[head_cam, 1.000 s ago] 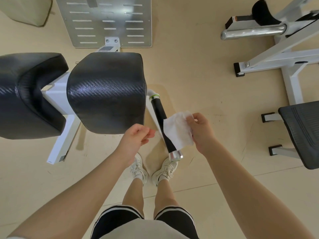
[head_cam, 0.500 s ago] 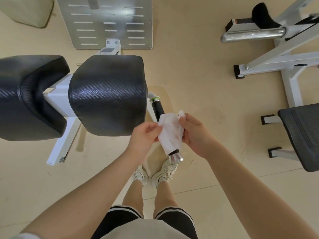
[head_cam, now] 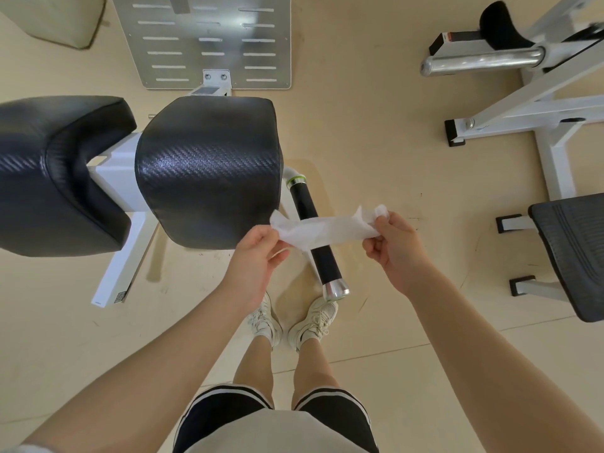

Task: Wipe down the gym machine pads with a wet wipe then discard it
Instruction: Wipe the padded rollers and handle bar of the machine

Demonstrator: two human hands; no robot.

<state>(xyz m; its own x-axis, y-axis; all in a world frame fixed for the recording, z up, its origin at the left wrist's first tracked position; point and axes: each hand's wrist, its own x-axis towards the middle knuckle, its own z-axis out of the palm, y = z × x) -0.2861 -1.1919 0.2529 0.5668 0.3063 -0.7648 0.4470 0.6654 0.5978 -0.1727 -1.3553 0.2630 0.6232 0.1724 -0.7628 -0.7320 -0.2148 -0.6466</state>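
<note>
A white wet wipe is stretched sideways between my hands, in the air above the machine's black handle. My left hand pinches its left end and my right hand pinches its right end. Just left of the wipe stands a black textured pad, square and shiny. A second black pad, curved, sits further left on the same white frame. Neither hand touches a pad.
A grey slotted metal footplate lies on the beige floor beyond the pads. At the right stand another white machine with a chrome bar and a black seat. My feet in white shoes stand below the handle.
My left hand came over and took the wipe's left end. Both hands then moved apart and pulled the bunched wipe out into a wide strip.
</note>
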